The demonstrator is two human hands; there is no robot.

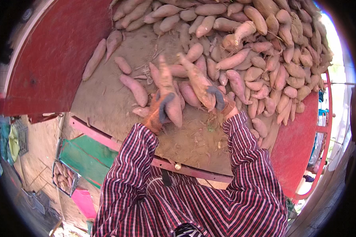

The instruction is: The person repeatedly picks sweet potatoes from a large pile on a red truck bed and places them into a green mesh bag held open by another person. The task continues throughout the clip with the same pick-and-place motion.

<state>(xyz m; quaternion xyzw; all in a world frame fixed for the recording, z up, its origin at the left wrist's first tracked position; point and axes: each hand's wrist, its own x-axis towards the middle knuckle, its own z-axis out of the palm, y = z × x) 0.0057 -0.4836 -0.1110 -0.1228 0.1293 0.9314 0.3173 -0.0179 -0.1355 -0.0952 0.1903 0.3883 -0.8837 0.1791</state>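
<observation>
My left hand (158,111), in an orange glove with grey-coated fingers, grips a long sweet potato (169,91) around its lower part, thumb on top. Its tapered end points away from me and is slightly blurred. In my right hand (221,102), gloved alike, is another long sweet potato (195,80), held near its thick end and tilted to the upper left. Beneath and between the hands, several loose sweet potatoes (188,94) lie on the dusty truck bed (190,145). A curved one (135,89) lies left of my left hand.
A large heap of sweet potatoes (255,59) rises ahead and right. Red metal panels (47,56) flank the bed, and a pinkish metal rail (195,173) edges it near my body. Below left are a green cover (86,157) and a crate (66,192) holding sweet potatoes.
</observation>
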